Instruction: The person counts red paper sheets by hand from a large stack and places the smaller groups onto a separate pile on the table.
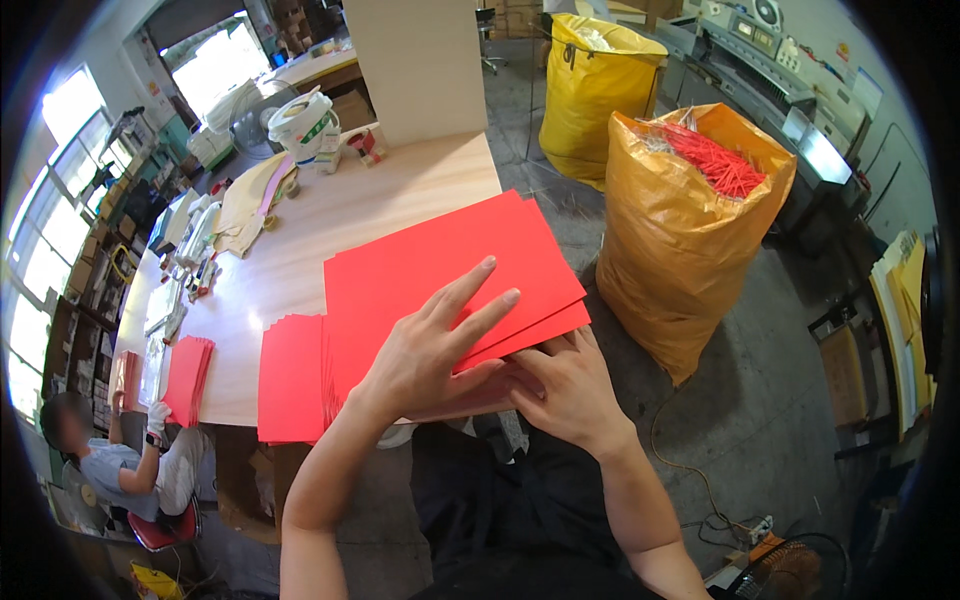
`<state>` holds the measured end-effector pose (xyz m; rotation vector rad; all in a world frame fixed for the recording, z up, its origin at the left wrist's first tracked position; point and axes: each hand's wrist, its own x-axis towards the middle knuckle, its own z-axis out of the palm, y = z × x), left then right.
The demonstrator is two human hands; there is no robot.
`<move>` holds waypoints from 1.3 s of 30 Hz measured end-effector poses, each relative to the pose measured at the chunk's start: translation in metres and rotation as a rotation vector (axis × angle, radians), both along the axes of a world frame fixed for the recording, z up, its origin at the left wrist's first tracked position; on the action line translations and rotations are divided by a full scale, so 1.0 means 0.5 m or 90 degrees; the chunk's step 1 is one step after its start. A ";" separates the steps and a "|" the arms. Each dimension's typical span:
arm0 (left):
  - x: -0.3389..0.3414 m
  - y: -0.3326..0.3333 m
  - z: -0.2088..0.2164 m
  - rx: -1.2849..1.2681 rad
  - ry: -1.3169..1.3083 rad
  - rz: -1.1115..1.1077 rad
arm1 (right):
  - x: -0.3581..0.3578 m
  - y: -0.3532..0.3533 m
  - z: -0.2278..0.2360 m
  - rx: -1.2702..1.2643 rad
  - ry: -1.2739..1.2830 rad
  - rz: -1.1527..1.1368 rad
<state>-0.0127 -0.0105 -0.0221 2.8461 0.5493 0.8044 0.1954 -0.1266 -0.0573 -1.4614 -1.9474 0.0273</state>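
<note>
A stack of red paper sheets [440, 235] lies at the near right corner of the wooden table, its top sheets set askew. Across the top sheet my left hand [425, 345] rests with its fingers spread, holding nothing. My right hand [580, 390] is at the stack's near right edge, fingers bent and tucked beneath the upper sheets; their tips are hidden. Just left of this stack, a fanned pile of red sheets [290, 375] reaches the table's near edge.
Further left, a seated person in a white glove [158, 415] touches another red stack [188, 375]. A white bucket [303, 125] and tools stand at the back of the table [400, 175]. An orange sack [680, 240] of red strips and a yellow sack [590, 110] stand right.
</note>
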 end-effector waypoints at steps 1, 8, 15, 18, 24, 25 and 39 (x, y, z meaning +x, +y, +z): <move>0.001 0.002 -0.002 -0.009 0.002 0.006 | -0.001 0.000 0.002 0.004 -0.001 -0.002; 0.009 0.018 -0.024 -0.005 -0.038 0.012 | -0.002 0.009 0.016 0.006 0.027 0.016; 0.008 0.016 -0.017 -0.005 -0.032 0.013 | 0.046 -0.007 0.000 0.125 0.138 -0.078; 0.009 0.017 -0.018 -0.004 -0.035 0.011 | 0.070 -0.041 0.022 -0.022 0.255 -0.300; 0.011 0.005 -0.011 -0.090 -0.027 0.053 | 0.088 -0.021 0.053 -0.151 0.023 -0.217; 0.008 0.004 -0.009 -0.120 -0.048 0.058 | 0.076 -0.016 0.078 -0.163 0.119 -0.208; 0.004 0.017 -0.009 -0.168 -0.148 0.002 | 0.007 0.057 0.070 -0.116 0.773 -0.024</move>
